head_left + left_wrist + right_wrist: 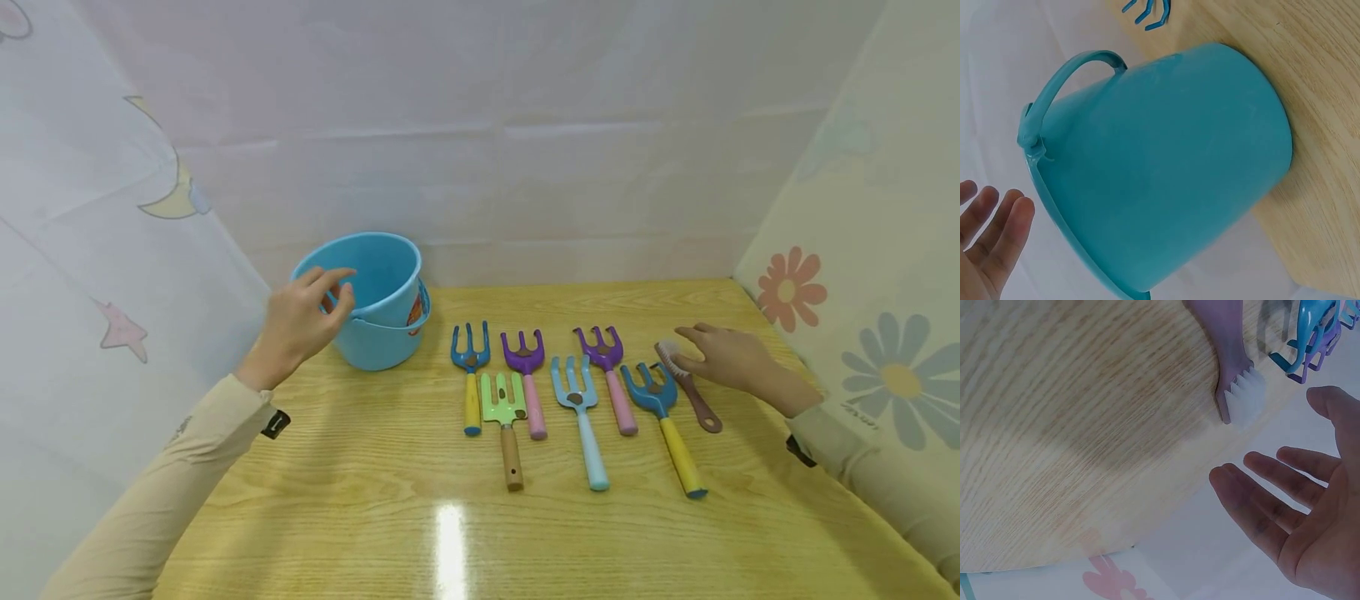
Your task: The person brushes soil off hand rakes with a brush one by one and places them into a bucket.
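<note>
A light-blue bucket (378, 346) with its handle hanging at the side stands at the back left. My left hand (303, 317) hovers beside its rim, fingers loosely bent and holding nothing; the left wrist view shows fingertips apart from the bucket (1166, 162). At the right, my right hand (723, 358) hangs over a brush (697, 400) with a mauve handle and white bristles. In the right wrist view, the spread fingers stay clear of the brush (1225, 337). Left of it lies a blue hand fork (678, 454) with a yellow handle.
More hand forks lie mid-table: a light-blue one (588, 442), a green one with a wooden handle (511, 454), two purple ones with pink handles (534, 404) (621, 400), and a smaller blue-and-yellow one (472, 400). Patterned cloth walls (487, 183) enclose the wooden table (360, 517).
</note>
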The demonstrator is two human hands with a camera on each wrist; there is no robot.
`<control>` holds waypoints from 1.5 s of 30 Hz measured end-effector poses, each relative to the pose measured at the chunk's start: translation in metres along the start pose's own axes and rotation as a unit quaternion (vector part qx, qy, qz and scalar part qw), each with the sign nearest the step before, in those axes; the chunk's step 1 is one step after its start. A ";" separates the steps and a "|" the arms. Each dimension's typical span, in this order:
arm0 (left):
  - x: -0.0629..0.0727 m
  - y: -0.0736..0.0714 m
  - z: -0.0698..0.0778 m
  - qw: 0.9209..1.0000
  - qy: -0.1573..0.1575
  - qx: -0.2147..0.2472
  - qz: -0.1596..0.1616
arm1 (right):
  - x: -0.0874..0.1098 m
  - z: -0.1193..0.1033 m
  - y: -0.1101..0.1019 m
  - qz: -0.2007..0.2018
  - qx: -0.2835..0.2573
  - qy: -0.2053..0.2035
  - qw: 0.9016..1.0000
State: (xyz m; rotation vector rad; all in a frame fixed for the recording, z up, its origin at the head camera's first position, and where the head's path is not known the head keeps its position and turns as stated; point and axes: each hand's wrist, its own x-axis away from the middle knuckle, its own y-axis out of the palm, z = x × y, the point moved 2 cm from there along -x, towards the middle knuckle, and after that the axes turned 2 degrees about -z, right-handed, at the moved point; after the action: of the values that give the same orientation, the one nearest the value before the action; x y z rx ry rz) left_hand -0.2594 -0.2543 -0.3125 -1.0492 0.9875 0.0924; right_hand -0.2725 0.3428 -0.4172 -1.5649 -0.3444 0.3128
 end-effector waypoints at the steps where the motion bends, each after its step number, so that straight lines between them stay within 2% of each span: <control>1: 0.000 0.001 0.001 1.000 0.003 0.002 0.001 | 0.000 0.001 0.000 -0.003 0.000 0.003 1.000; 15: 0.005 0.012 0.008 0.999 0.026 0.027 0.005 | -0.001 0.004 0.004 -0.025 -0.026 0.011 0.999; 23: 0.011 0.015 0.009 0.997 0.053 0.027 0.040 | 0.002 0.003 0.003 -0.066 -0.049 0.019 0.996; 30: 0.013 0.016 0.011 0.996 0.071 0.029 0.050 | 0.005 -0.001 0.003 -0.089 -0.080 0.025 0.992; 36: 0.016 0.018 0.018 0.994 0.096 0.037 0.042 | 0.007 0.001 0.005 -0.111 -0.091 0.034 0.989; 45: 0.021 0.028 0.024 0.990 0.121 0.072 0.025 | 0.010 0.006 0.011 -0.120 -0.109 0.046 0.986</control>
State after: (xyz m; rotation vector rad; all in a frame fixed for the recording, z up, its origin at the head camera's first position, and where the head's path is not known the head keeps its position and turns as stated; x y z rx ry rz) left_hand -0.2450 -0.2289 -0.3434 -0.9171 1.2226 -0.0653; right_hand -0.2656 0.3524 -0.4286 -1.7249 -0.5030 0.0146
